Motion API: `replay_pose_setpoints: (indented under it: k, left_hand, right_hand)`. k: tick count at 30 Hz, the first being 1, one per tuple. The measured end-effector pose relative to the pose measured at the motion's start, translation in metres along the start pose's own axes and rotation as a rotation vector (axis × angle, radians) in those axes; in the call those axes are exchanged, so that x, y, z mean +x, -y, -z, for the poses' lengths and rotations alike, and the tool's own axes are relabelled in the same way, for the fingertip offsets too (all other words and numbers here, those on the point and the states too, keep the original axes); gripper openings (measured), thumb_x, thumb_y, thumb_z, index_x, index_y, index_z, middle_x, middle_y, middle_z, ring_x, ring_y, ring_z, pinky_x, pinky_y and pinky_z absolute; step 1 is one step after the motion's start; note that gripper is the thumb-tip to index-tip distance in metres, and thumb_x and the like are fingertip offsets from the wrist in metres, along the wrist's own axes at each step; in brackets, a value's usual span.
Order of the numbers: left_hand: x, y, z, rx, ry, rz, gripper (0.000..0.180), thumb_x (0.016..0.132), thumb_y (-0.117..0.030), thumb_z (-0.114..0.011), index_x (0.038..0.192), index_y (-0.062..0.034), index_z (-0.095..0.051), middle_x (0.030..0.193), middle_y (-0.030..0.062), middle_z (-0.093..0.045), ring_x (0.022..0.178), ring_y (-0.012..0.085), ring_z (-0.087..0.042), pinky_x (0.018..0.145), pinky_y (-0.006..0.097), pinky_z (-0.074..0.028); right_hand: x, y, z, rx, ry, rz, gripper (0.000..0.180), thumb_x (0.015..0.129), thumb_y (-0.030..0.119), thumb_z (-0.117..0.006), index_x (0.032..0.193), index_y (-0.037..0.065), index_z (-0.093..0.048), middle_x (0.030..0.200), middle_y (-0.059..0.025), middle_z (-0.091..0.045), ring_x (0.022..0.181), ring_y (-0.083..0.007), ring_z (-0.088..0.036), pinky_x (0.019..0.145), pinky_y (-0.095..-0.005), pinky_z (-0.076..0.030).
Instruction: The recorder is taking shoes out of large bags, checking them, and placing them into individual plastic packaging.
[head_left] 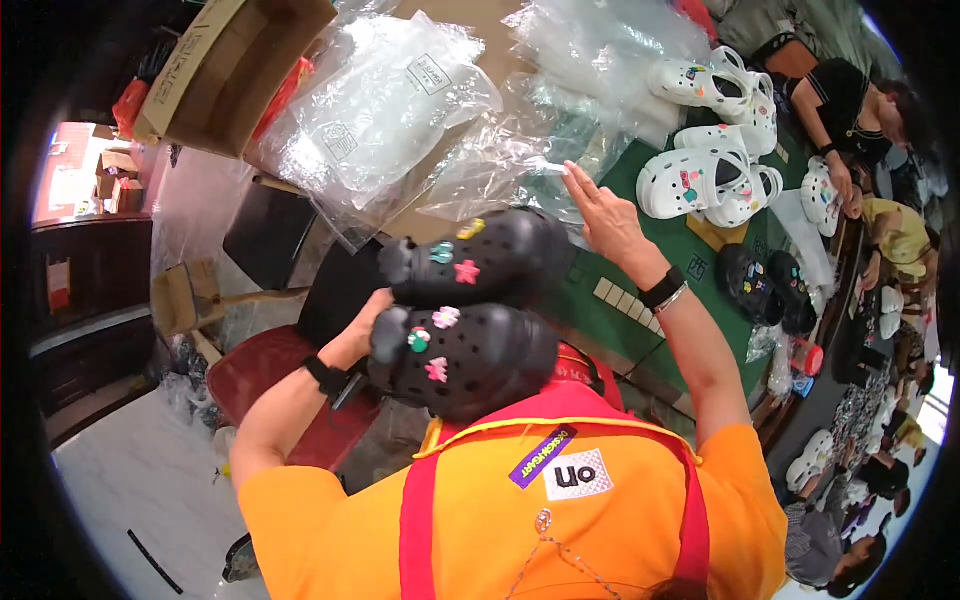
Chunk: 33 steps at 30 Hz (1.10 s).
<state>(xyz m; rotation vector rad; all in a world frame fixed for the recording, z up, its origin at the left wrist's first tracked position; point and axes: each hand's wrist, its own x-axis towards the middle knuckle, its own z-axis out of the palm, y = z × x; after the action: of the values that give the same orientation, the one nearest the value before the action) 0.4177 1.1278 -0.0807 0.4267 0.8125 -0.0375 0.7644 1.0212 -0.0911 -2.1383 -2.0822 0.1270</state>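
Left hand clamped on black foam clogs; right hand opened flat toward clear plastic bags just beyond.

Black clogs noted, studded with pink, teal and yellow charms. White clogs recorded on the green counter, near its far edge. Clear plastic bags observed. Orange shirt with red apron straps logged.

Clogs stacked in left hand, w/ right hand beyond, touching bags. More clogs on table at right; box far left.
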Motion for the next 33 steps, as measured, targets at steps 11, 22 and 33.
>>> replay_pose_setpoints:
  k: [11,22,33]
  left_hand:
    - [0.048,-0.005,-0.038,0.094,0.014,-0.089,0.034,0.083,-0.02,-0.038,0.107,0.0006,-0.05,0.101,0.0107,-0.057,0.087,0.0161,-0.057,0.084,0.03,-0.045]
    - [0.109,0.022,-0.023,1.052,-0.628,-0.693,0.024,0.074,-0.008,-0.051,0.094,0.0051,-0.055,0.088,0.0135,-0.061,0.082,0.0179,-0.057,0.074,0.03,-0.043]
    - [0.111,0.022,-0.081,1.541,-0.647,-0.759,0.029,0.066,-0.016,-0.056,0.083,0.0066,-0.051,0.087,0.0237,-0.054,0.086,0.0377,-0.051,0.073,0.044,-0.042]
  right_hand:
    - [-0.049,0.004,0.019,0.193,-0.112,0.112,0.071,0.06,-0.006,-0.052,0.127,0.002,-0.032,0.136,-0.0091,-0.027,0.073,-0.0228,-0.056,0.059,-0.0302,-0.048]
    - [-0.054,0.064,0.028,0.303,0.02,0.162,0.074,0.058,-0.005,-0.052,0.128,0.002,-0.03,0.136,-0.0114,-0.026,0.086,-0.0224,-0.056,0.065,-0.0295,-0.048]
    - [-0.027,0.069,0.036,0.392,0.195,0.111,0.073,0.059,-0.006,-0.045,0.13,0.001,-0.025,0.135,-0.0141,-0.026,0.108,-0.0282,-0.046,0.076,-0.033,-0.046]
